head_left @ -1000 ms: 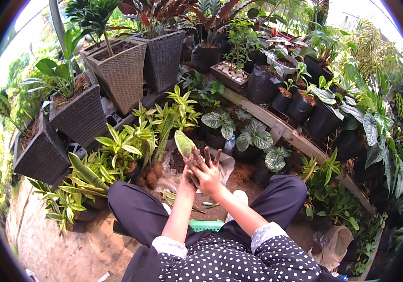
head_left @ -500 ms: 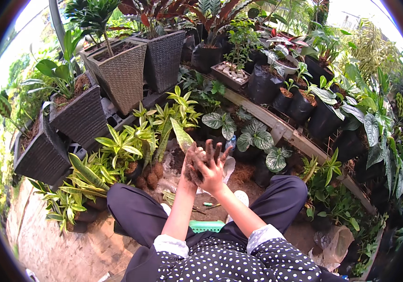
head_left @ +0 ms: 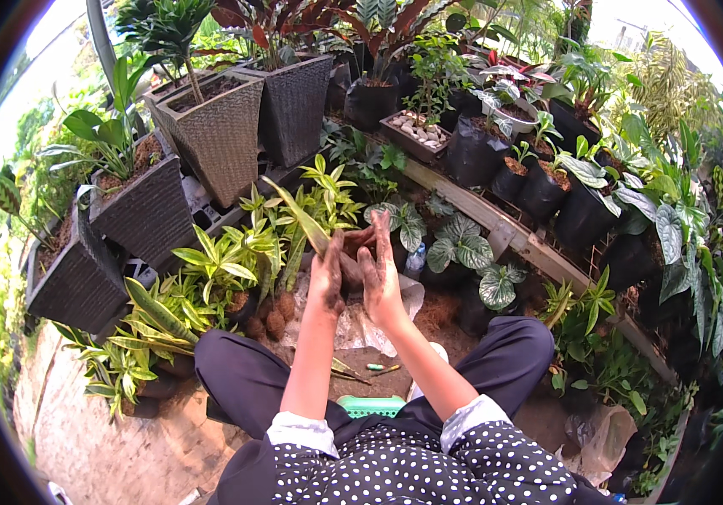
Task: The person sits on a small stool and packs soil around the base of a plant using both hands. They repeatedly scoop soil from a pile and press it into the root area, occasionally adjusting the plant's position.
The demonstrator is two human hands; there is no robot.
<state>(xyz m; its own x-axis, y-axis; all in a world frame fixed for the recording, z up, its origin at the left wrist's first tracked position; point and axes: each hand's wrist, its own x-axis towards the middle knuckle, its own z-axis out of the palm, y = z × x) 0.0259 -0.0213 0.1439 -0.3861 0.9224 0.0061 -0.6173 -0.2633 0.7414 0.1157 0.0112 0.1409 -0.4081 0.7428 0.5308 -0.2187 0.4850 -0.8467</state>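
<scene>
In front of me my left hand [head_left: 326, 278] is upright and closed against a brown, soil-like lump [head_left: 350, 271], partly hidden between my palms. One long green leaf with a paler edge [head_left: 298, 212], like a snake plant's, rises from beside that hand and leans left. My right hand [head_left: 381, 273] faces it from the other side of the lump, fingers stretched upward. Dark soil smears both hands. Beneath them a crumpled clear plastic sheet [head_left: 395, 305] lies on the ground. Several brown round root balls [head_left: 275, 323] with upright leaves sit to the left.
Small green-handled tools [head_left: 376, 367] and a green perforated plastic piece [head_left: 371, 406] lie between my legs. A clear bottle [head_left: 415, 260] stands past my right hand. Tall dark planters [head_left: 210, 126] line the left; a wooden beam [head_left: 504, 227] and black-bagged plants [head_left: 541, 192] run along the right.
My hands have moved from crossed over each other to facing each other, the right one shifting right. The leaf has risen and tilted left. More of the plastic sheet shows.
</scene>
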